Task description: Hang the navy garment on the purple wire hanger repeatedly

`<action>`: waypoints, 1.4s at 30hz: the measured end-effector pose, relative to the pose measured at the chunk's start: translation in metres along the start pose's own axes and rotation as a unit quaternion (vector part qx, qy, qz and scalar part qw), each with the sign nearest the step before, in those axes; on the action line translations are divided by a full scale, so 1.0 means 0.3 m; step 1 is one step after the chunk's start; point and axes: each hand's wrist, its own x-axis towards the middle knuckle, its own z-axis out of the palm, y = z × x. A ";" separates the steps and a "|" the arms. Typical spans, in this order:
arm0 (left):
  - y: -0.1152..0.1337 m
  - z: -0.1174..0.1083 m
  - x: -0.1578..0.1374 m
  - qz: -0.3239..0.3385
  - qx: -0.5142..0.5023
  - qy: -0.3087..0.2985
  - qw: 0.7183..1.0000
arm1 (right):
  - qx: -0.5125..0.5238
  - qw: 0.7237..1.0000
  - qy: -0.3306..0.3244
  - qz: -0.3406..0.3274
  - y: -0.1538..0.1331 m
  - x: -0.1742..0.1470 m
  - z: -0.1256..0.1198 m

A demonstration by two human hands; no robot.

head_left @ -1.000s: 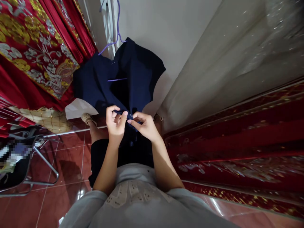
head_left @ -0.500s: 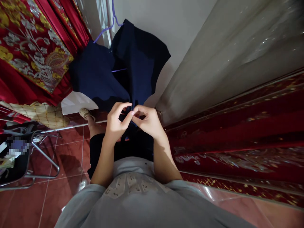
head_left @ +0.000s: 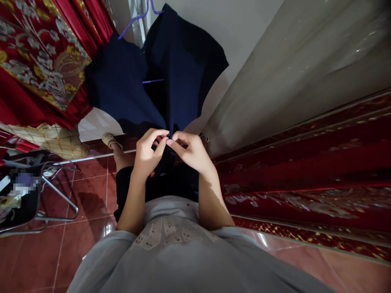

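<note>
A dark navy garment (head_left: 128,85) hangs in front of me on a purple hanger (head_left: 134,20). My left hand (head_left: 149,152) and my right hand (head_left: 191,152) meet at the garment's front edge, low in its middle. The fingertips of both pinch the dark cloth at one small spot, where a button seems to sit. The hands almost touch each other. What lies between the fingertips is too small and dark to make out.
Red and gold embroidered cloth (head_left: 36,53) hangs at the left. A pale sheer curtain (head_left: 290,73) and a red patterned surface (head_left: 305,171) fill the right. A metal-framed chair (head_left: 45,203) stands on the red tiled floor (head_left: 82,244) at the lower left.
Both hands have stayed together on the garment's front edge and shifted slightly up along it. The view has tilted down, so the garment reaches higher in the picture.
</note>
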 end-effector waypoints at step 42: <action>0.007 -0.296 0.758 0.254 0.341 -0.176 0.888 | -0.052 0.986 0.049 -0.148 -0.029 0.445 -0.116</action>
